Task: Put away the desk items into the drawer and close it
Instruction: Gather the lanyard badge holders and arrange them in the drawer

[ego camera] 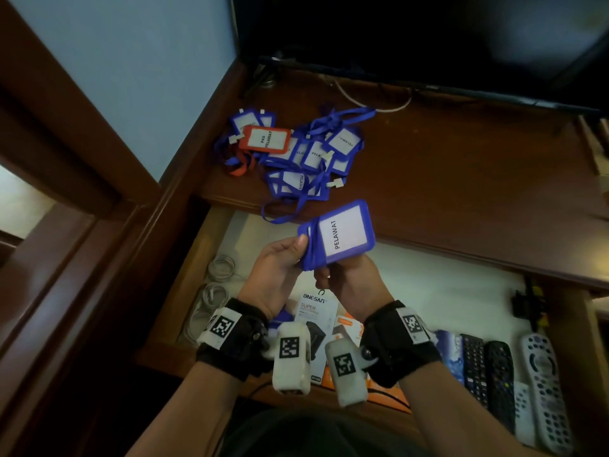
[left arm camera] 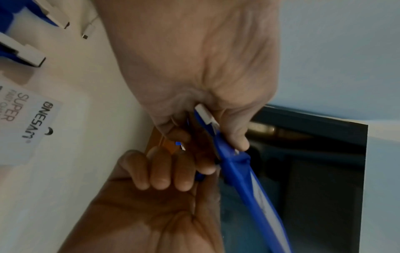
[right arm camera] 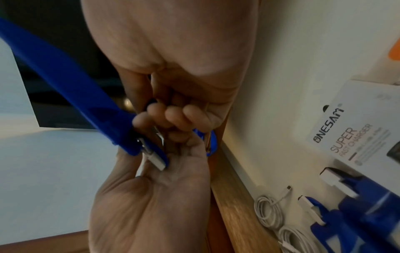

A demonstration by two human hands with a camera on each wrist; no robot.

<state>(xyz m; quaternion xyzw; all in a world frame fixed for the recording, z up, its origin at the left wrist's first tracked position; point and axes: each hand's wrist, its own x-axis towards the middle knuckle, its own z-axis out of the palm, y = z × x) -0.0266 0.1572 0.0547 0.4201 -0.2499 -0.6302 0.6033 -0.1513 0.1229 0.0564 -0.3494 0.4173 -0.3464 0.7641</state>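
You are holding one badge over the open drawer, with most of the pile waiting.

You are gripping a blue plastic badge holder with a white "PELAWAT" card (ego camera: 339, 235) in both hands above the open wooden drawer (ego camera: 184, 285): your left hand (ego camera: 276, 268) is pinching its near end, your right hand (ego camera: 349, 282) is curling round its underside. A heap of blue badge holders and one orange one (ego camera: 296, 150) is lying on the brown wooden desk (ego camera: 461, 179), so most remains. The lanyard's wrapping is hiding inside your fingers, and your wrists are covering the badges already in the drawer.
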